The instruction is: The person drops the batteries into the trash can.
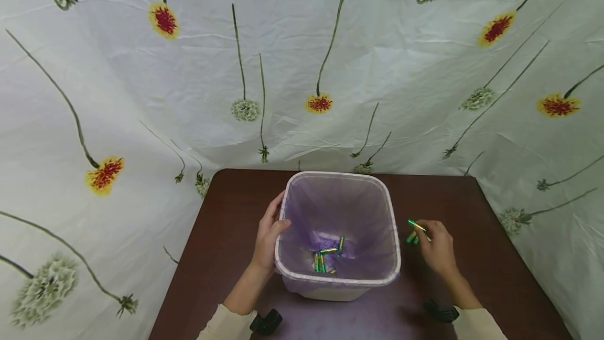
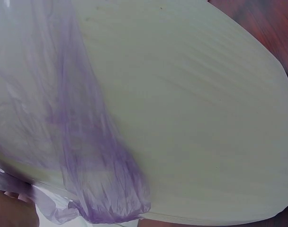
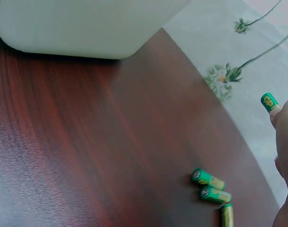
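Note:
A pale bin [image 1: 325, 294], lined with a thin purple plastic bag [image 1: 337, 209], stands on the dark table. My left hand [image 1: 266, 237] grips its left rim, thumb on the rim and fingers along the outside. In the left wrist view the bag's loose edge [image 2: 103, 175] hangs over the bin's wall [image 2: 196, 118]. Several green-and-gold batteries [image 1: 329, 250] lie at the bottom of the bag. Right of the bin, my right hand [image 1: 439, 248] pinches one battery [image 3: 268, 101] above the table. Below that hand, three more batteries [image 3: 215, 195] lie close together.
The brown wooden table [image 1: 226, 214] has its right edge beyond my right hand. A white flower-printed cloth [image 1: 292, 67] hangs behind and along both sides of the table. Each wrist wears a dark band [image 1: 266, 322].

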Available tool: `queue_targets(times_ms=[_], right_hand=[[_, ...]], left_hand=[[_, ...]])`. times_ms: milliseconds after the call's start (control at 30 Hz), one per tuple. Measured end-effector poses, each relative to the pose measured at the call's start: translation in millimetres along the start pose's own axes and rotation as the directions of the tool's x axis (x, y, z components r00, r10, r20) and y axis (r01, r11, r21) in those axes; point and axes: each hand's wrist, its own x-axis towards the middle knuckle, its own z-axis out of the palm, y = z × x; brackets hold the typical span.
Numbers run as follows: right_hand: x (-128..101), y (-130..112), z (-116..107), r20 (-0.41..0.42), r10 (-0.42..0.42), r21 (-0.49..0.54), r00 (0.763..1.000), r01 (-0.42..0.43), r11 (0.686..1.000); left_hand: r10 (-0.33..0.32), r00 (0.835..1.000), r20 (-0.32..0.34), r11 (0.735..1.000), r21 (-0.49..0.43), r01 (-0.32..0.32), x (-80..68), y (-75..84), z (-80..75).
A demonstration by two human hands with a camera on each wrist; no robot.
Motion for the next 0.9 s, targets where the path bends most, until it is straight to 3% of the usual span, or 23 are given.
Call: queue_targets(times_ms=[233,900], right_hand=[[10,-9,-7,0.037,-0.028,-0.029,0.999,0.029,0.999],[40,-45,-28,0.02,-0.11,0.004,0.994,0.11,0.994]], left_hand=[[0.0,1.0,0.009,1.0,0.008,0.0,-0.6,-0.5,-0.9],[-0.007,1.0,-0.001,1.0,0.029,0.007,-0.2,-0.4,-2.0]])
